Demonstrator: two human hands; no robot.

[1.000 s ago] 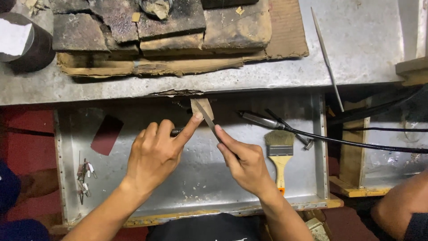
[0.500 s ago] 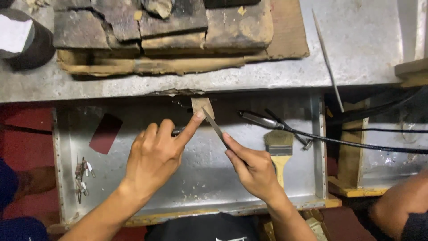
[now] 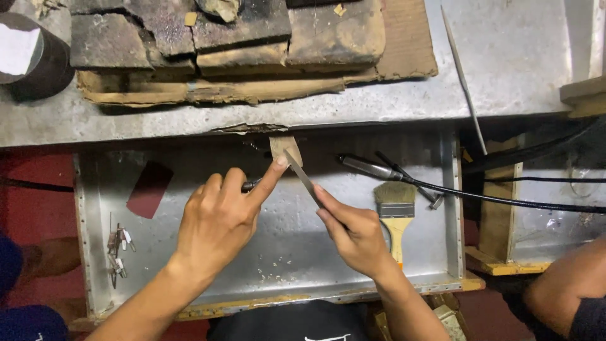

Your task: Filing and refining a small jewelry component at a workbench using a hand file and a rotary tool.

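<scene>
My right hand (image 3: 355, 232) grips a slim metal file (image 3: 302, 175) that slants up and to the left toward a small wooden peg (image 3: 283, 147) jutting from the bench edge. My left hand (image 3: 218, 218) is curled around a small dark piece, its index finger stretched out so the tip rests at the peg beside the file. Both hands hover over an open metal drawer (image 3: 100, 189) below the bench.
A paintbrush (image 3: 396, 211) and a flexible-shaft handpiece (image 3: 372, 168) with black cable lie in the drawer's right part. Small metal bits (image 3: 118, 247) sit at its left. Charred blocks (image 3: 189, 31) on cardboard, a long thin rod (image 3: 463, 76) and a dark cylinder (image 3: 28, 53) rest on the bench.
My right hand has slid down and to the right, drawing the file back along the peg. My left hand has stayed in place.
</scene>
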